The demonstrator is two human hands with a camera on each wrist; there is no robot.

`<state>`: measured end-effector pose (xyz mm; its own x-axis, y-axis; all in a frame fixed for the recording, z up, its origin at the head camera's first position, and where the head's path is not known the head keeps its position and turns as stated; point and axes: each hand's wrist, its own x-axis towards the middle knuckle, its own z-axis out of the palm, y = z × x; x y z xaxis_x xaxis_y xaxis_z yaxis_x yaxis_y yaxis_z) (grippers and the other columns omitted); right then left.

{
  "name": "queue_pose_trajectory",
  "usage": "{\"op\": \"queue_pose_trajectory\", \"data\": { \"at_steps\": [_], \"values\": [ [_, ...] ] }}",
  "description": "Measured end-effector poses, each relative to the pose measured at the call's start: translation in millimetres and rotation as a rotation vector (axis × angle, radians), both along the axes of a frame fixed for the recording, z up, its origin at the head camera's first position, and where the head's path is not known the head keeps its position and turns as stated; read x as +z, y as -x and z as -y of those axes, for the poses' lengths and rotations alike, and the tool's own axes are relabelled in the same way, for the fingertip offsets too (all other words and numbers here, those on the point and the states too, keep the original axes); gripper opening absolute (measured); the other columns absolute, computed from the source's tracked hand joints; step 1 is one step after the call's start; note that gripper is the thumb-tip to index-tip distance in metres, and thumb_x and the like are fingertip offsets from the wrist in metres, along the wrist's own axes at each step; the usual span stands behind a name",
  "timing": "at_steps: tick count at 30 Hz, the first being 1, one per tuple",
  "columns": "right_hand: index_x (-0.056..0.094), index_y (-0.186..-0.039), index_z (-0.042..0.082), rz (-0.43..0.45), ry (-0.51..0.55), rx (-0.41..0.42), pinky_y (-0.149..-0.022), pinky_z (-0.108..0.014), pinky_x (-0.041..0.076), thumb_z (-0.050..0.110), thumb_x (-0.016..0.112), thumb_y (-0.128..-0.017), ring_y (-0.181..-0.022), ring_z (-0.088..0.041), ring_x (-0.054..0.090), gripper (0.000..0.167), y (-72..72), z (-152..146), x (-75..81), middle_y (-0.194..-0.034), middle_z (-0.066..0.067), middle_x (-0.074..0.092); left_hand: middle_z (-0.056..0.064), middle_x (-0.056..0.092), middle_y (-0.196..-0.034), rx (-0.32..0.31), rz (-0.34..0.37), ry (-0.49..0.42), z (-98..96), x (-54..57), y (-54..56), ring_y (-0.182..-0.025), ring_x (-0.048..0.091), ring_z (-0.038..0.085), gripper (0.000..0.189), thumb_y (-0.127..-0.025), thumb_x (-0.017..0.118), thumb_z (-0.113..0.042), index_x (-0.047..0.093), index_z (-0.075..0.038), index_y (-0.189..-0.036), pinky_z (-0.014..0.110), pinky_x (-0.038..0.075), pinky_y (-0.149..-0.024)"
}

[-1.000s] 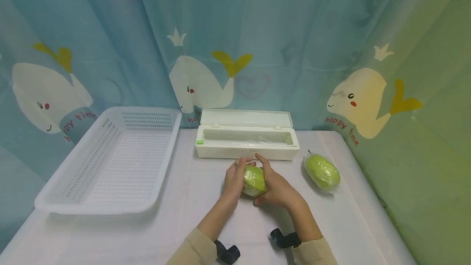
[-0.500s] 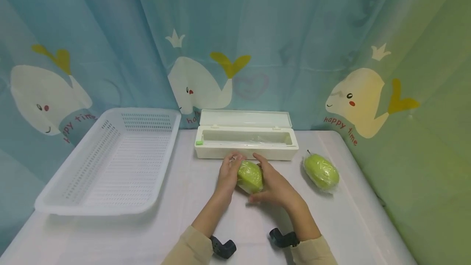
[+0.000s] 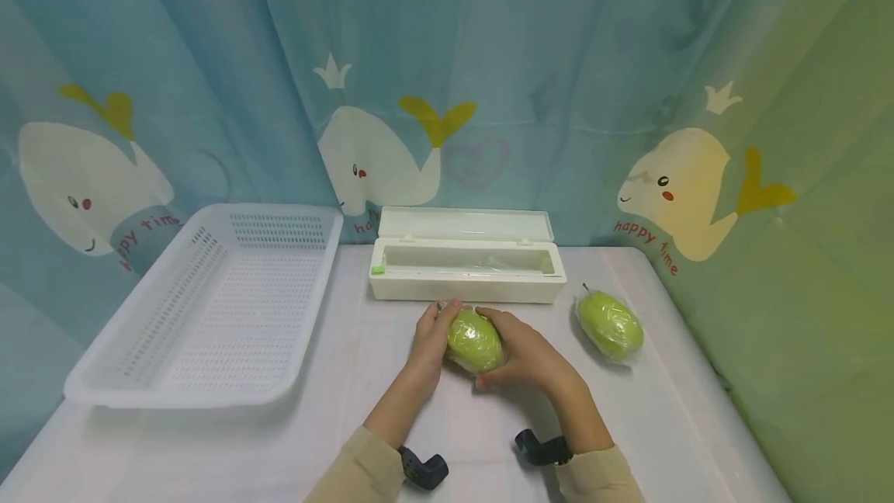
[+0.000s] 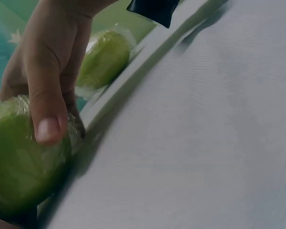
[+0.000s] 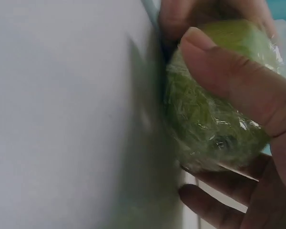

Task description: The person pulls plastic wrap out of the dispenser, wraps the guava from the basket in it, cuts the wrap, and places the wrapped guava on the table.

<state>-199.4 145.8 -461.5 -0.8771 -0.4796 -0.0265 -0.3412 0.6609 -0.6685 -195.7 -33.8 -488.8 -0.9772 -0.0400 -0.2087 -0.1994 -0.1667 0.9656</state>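
Note:
A green pear (image 3: 475, 341) in clear plastic wrap is held between both hands just above or on the table, in front of the wrap box. My left hand (image 3: 426, 340) grips its left side, with the fingers partly hidden behind it. My right hand (image 3: 528, 352) holds the other side, fingers at the far end and thumb at the near end. In the right wrist view the thumb (image 5: 229, 71) lies over the pear, and crinkled film (image 5: 214, 129) gathers at its end. A second wrapped pear (image 3: 611, 324), stem showing, lies on the table to the right.
A white plastic-wrap box (image 3: 468, 289) stands at the back with its lid (image 3: 464, 223) up and film inside. To the left is a white slotted basket (image 3: 230, 398). A whale-print curtain (image 3: 531, 60) hangs behind the white table (image 3: 670, 425).
The pear has shifted slightly left and turned in the hands. The right fingers loosened around it half a second ago and now lie closer on it. Box, basket and second pear stay put.

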Motion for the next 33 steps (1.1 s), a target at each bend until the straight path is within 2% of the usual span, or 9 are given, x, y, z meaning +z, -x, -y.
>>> {"op": "queue_pose_trajectory", "data": {
  "at_steps": [4,7,11,15,20,25,29,31,33],
  "values": [
    [0.048,-0.145,0.016,-0.002,-0.016,-0.001,-0.105,-0.048,0.045,0.029,0.1,-0.049,-0.124,-0.02,0.056,0.111,-0.7,5.1,-2.3,-0.136,0.001,0.059,0.002,0.064,-0.116,0.0,-0.024,-0.026,-1.5,-2.4,-1.1,-0.115,0.055,0.02,0.028,-0.092,0.065,-0.033,0.062,-0.013,-0.112,0.04,0.038,-0.105],
    [0.051,-0.142,0.015,-0.005,-0.024,-0.013,-0.102,-0.048,0.047,0.029,0.1,-0.048,-0.118,-0.019,0.058,0.107,-1.1,7.3,-2.4,-0.131,0.002,0.062,0.002,0.065,-0.113,0.011,-0.029,-0.009,-2.5,-4.1,-1.4,-0.111,0.056,0.019,0.03,-0.09,0.066,-0.033,0.063,-0.013,-0.113,0.037,0.039,-0.1],
    [0.047,-0.142,0.014,0.015,-0.038,-0.034,-0.097,-0.048,0.049,0.029,0.1,-0.047,-0.113,-0.018,0.06,0.11,-2.5,8.7,-3.2,-0.127,0.0,0.064,0.001,0.067,-0.113,0.033,-0.023,0.013,-3.3,-4.1,-2.1,-0.11,0.057,0.019,0.034,-0.089,0.067,-0.033,0.065,-0.011,-0.115,0.036,0.04,-0.099],
    [0.043,-0.145,0.013,0.035,-0.038,-0.028,-0.099,-0.047,0.048,0.028,0.1,-0.048,-0.114,-0.018,0.059,0.113,-3.7,8.9,-4.2,-0.129,-0.001,0.062,0.002,0.069,-0.109,0.05,-0.033,0.017,-3.4,-1.5,-3.6,-0.108,0.059,0.019,0.026,-0.088,0.066,-0.028,0.067,-0.012,-0.108,0.036,0.04,-0.1],
    [0.049,-0.138,0.016,0.02,-0.044,-0.004,-0.099,-0.048,0.048,0.029,0.1,-0.049,-0.115,-0.017,0.058,0.104,-4.3,9.2,-3.2,-0.125,0.003,0.063,0.002,0.07,-0.106,0.045,-0.049,0.009,-3.6,-1.2,-4.2,-0.106,0.06,0.018,0.021,-0.089,0.065,-0.025,0.066,-0.012,-0.106,0.035,0.04,-0.099],
    [0.05,-0.135,0.017,0.012,-0.067,-0.005,-0.095,-0.048,0.049,0.033,0.1,-0.047,-0.11,-0.016,0.06,0.103,-5.1,9.0,-1.4,-0.121,0.004,0.064,0.001,0.07,-0.106,0.059,-0.054,0.025,-5.9,-2.5,-4.7,-0.104,0.06,0.017,0.023,-0.09,0.065,-0.029,0.066,-0.013,-0.106,0.034,0.041,-0.098],
    [0.05,-0.138,0.016,0.007,-0.075,-0.022,-0.096,-0.049,0.049,0.032,0.1,-0.047,-0.112,-0.018,0.06,0.105,-5.9,9.7,-0.4,-0.123,0.002,0.065,0.002,0.07,-0.114,0.067,-0.056,0.028,-7.5,-3.5,-4.7,-0.112,0.06,0.018,0.032,-0.094,0.062,-0.038,0.066,-0.012,-0.113,0.039,0.04,-0.106],
    [0.043,-0.146,0.014,0.006,-0.076,-0.032,-0.098,-0.051,0.049,0.033,0.1,-0.048,-0.116,-0.022,0.06,0.115,-6.6,10.9,0.1,-0.128,-0.003,0.064,0.002,0.067,-0.123,0.077,-0.044,0.039,-7.1,-3.6,-4.1,-0.121,0.056,0.02,0.041,-0.095,0.06,-0.046,0.066,-0.013,-0.119,0.044,0.037,-0.111],
    [0.03,-0.155,0.015,0.013,-0.072,-0.038,-0.099,-0.052,0.048,0.035,0.1,-0.049,-0.118,-0.025,0.06,0.128,-7.2,12.3,0.4,-0.132,-0.008,0.063,0.002,0.064,-0.131,0.097,-0.025,0.041,-5.8,-3.6,-2.5,-0.13,0.052,0.023,0.048,-0.095,0.06,-0.052,0.065,-0.014,-0.124,0.048,0.032,-0.116]
  ]
}}
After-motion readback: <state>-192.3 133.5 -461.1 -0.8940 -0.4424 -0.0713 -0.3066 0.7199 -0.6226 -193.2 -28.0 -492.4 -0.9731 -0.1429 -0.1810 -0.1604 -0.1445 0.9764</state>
